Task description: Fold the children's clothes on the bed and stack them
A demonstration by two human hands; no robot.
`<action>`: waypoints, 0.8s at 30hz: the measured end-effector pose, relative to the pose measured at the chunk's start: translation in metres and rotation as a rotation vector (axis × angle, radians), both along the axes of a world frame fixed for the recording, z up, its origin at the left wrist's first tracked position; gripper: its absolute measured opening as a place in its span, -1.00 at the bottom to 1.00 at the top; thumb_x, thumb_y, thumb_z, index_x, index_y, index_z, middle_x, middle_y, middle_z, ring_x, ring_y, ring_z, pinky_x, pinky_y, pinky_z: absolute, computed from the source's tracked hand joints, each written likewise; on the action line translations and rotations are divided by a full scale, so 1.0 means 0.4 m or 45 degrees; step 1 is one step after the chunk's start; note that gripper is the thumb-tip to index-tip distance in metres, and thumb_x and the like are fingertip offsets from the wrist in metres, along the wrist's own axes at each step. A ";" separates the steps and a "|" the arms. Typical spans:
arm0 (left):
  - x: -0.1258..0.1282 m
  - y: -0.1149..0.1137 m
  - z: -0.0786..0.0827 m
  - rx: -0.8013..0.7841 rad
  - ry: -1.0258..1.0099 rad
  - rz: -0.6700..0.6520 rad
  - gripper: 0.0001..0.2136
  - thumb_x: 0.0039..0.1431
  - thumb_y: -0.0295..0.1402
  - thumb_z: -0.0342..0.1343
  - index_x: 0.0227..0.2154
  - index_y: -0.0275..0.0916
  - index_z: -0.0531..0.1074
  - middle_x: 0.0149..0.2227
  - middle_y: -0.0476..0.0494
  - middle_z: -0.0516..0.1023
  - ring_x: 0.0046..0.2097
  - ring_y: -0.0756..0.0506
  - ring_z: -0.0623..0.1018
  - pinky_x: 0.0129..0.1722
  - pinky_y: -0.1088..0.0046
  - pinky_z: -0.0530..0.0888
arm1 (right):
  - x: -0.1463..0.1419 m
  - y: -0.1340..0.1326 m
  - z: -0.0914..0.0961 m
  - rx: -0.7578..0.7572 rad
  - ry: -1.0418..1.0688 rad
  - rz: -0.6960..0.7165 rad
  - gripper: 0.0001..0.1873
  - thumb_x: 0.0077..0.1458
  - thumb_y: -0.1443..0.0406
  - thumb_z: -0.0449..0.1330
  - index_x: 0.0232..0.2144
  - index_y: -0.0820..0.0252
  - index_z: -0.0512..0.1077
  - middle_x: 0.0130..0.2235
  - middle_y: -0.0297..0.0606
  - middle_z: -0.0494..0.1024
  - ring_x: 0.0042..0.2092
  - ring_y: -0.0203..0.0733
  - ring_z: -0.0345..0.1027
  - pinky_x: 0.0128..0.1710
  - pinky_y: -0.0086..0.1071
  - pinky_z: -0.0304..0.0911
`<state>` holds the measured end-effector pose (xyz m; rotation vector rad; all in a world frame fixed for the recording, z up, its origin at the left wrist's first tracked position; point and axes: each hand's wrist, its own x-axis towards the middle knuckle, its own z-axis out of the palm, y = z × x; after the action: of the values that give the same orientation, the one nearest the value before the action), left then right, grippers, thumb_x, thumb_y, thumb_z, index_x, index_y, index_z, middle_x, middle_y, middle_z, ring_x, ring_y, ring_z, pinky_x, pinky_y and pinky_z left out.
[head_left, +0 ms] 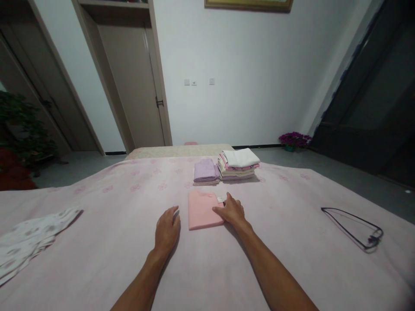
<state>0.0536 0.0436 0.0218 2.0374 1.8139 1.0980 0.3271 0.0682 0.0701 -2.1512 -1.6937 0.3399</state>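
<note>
A folded pink garment (204,210) lies flat on the bed sheet, with a white tag (221,199) sticking out at its upper right edge. My right hand (234,211) is at that right edge, thumb resting on the cloth and the other fingers spread beside the tag. To the left of the garment, apart from it, my left hand (167,229) rests over the sheet with its fingers slightly curved and holding nothing. Just beyond the garment sit a folded purple cloth (206,170) and a taller stack of folded clothes (239,164) topped by a white piece.
The surface wears a pale pink flowered sheet (123,242). A spotted white cloth (29,237) lies at far left. On the right is a black looped cord (353,216). Behind are a door (129,82), a wall and a pot of purple flowers (294,140).
</note>
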 end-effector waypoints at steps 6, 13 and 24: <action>0.002 0.002 -0.002 -0.013 0.007 0.024 -0.65 0.23 -0.45 -0.01 0.05 -0.24 0.45 0.09 -0.25 0.53 0.13 -0.20 0.50 0.19 0.12 0.36 | 0.003 0.039 0.025 -0.212 -0.005 0.110 -0.43 -0.13 -0.02 0.28 -0.10 0.18 0.47 -0.02 -0.03 0.57 0.00 0.14 0.41 -0.14 -0.22 0.26; 0.000 0.007 -0.010 -0.016 -0.037 -0.005 -0.65 0.21 -0.47 -0.02 0.03 -0.21 0.47 0.08 -0.21 0.54 0.13 -0.19 0.49 0.20 0.13 0.35 | -0.050 0.012 0.005 0.027 0.201 0.101 -0.56 -0.03 0.28 0.17 -0.03 0.14 0.38 -0.13 -0.15 0.60 -0.17 -0.07 0.47 -0.27 -0.35 0.21; -0.001 0.013 -0.002 -0.060 -0.109 -0.041 -0.64 0.20 -0.41 -0.07 0.01 -0.26 0.47 0.04 -0.22 0.56 0.07 -0.16 0.52 0.16 0.20 0.37 | -0.108 0.193 0.199 0.168 1.008 0.283 -0.65 -0.23 0.36 0.28 -0.27 0.24 0.44 -0.37 -0.32 0.54 -0.37 -0.22 0.39 -0.44 -0.46 0.20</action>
<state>0.0534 0.0490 0.0212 1.9558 1.7429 1.1049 0.2840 0.1454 0.1498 -1.4309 -1.4108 0.9600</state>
